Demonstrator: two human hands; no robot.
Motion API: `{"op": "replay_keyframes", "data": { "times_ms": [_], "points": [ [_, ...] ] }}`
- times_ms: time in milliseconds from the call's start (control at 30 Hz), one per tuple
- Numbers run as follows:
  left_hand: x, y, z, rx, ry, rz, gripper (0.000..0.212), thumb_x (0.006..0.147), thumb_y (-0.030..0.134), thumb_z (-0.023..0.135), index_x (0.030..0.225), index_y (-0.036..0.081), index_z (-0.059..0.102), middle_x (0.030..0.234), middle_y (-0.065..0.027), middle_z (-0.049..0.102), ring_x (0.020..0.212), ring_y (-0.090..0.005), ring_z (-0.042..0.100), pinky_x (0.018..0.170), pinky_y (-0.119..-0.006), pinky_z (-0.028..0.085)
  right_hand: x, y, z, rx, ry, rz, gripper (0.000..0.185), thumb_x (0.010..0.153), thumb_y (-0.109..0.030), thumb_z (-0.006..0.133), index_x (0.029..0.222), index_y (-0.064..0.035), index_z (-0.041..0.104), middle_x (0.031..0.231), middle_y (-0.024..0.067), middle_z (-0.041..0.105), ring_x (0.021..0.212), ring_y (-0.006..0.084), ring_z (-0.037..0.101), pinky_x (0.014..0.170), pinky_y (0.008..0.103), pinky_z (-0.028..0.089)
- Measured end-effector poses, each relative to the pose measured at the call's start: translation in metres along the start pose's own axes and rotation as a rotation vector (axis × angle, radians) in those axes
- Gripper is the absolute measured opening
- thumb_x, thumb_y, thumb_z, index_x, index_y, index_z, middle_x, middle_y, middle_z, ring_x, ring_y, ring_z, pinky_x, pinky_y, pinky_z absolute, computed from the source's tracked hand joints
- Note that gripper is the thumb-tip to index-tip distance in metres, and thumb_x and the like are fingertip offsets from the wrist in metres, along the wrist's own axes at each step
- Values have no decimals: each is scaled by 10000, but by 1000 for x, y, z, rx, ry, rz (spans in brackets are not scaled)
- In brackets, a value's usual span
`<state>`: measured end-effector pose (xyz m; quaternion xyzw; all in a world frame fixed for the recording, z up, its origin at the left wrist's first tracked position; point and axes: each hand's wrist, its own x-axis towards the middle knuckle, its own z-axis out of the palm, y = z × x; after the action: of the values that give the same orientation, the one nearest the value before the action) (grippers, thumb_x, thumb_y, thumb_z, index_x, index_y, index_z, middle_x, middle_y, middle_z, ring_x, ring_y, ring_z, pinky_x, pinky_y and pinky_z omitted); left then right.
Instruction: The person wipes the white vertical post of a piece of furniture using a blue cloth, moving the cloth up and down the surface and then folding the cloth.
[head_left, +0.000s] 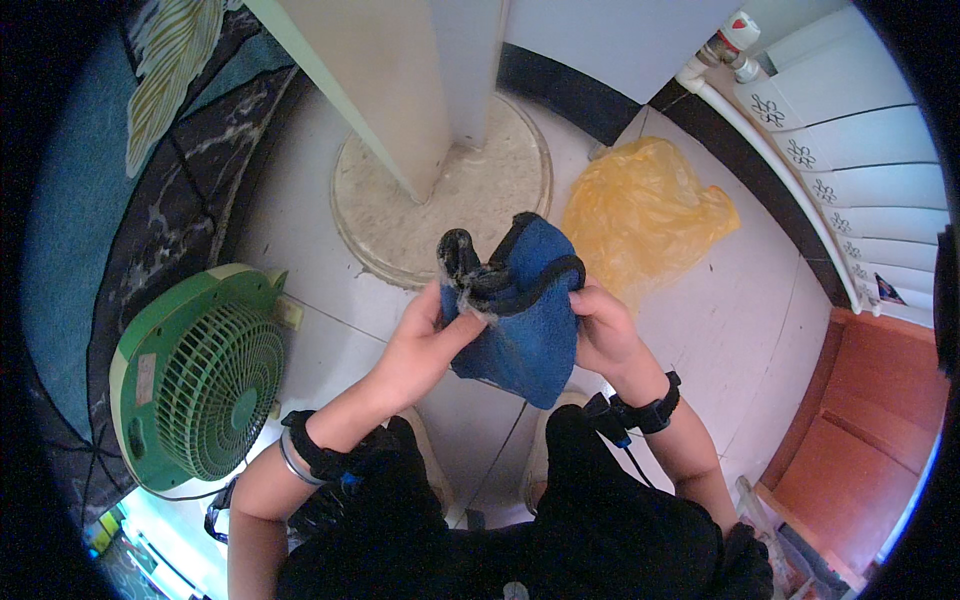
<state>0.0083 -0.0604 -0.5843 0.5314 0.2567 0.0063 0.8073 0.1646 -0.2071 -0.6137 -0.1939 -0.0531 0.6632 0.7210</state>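
Observation:
A folded blue cloth (525, 337) with black edging is held up between both hands, above the tiled floor. My left hand (420, 337) grips its left side, thumb on the front near a patch of greyish fluff or lint (471, 289) caught along the dark trim. My right hand (606, 326) pinches the right side, with the thumb by the black edge. The cloth's upper edges curl and stand apart, and its lower part hangs to a point. Fingers behind the fabric are hidden.
Ahead stands a pale post on a round base (360, 202). A crumpled yellow plastic bag (645, 210) lies to the right. At left is a green fan (217, 390); a white radiator (847, 165) and reddish-brown wooden furniture (862, 397) line the right side.

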Motion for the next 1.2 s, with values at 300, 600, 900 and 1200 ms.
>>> {"op": "replay_keyframes", "data": {
  "times_ms": [300, 600, 900, 1200],
  "points": [
    [-3, 18, -14, -57, 140, 68, 329, 932, 60, 515, 1253, 1, 474, 1116, -34, 594, 1008, -97, 551, 893, -261, 444, -4, -20, -3, -138, 261, -157, 521, 844, -36, 485, 1349, -4, 360, 1276, 126, 520, 1153, 233, 529, 1003, 375, 411],
    [-2, 38, -38, 311, -127, 440, 284, 814, -123, 487, 992, 15, 660, 1221, -147, 568, 1134, -243, 555, 973, -321, 424, -12, -44, 8, -1072, -60, -446, 201, 795, 79, 527, 856, -57, 663, 1252, 174, 543, 1211, 317, 494, 1023, 408, 374],
    [-12, 45, -32, 536, 44, 208, 359, 882, -70, 444, 1213, 43, 526, 1181, -101, 579, 1100, -167, 548, 934, -292, 430, -10, -31, -6, -1020, 53, -408, 105, 864, 6, 568, 832, -90, 595, 1200, 210, 556, 1098, 289, 566, 913, 358, 461],
    [-20, 56, -36, 285, -117, 199, 338, 858, -41, 464, 1179, 23, 549, 1157, -85, 569, 1029, -151, 543, 874, -293, 443, -13, -28, -17, -1208, 28, -440, 204, 817, 100, 529, 884, -78, 602, 1225, 187, 528, 1159, 300, 523, 978, 377, 420]
  ]
}}
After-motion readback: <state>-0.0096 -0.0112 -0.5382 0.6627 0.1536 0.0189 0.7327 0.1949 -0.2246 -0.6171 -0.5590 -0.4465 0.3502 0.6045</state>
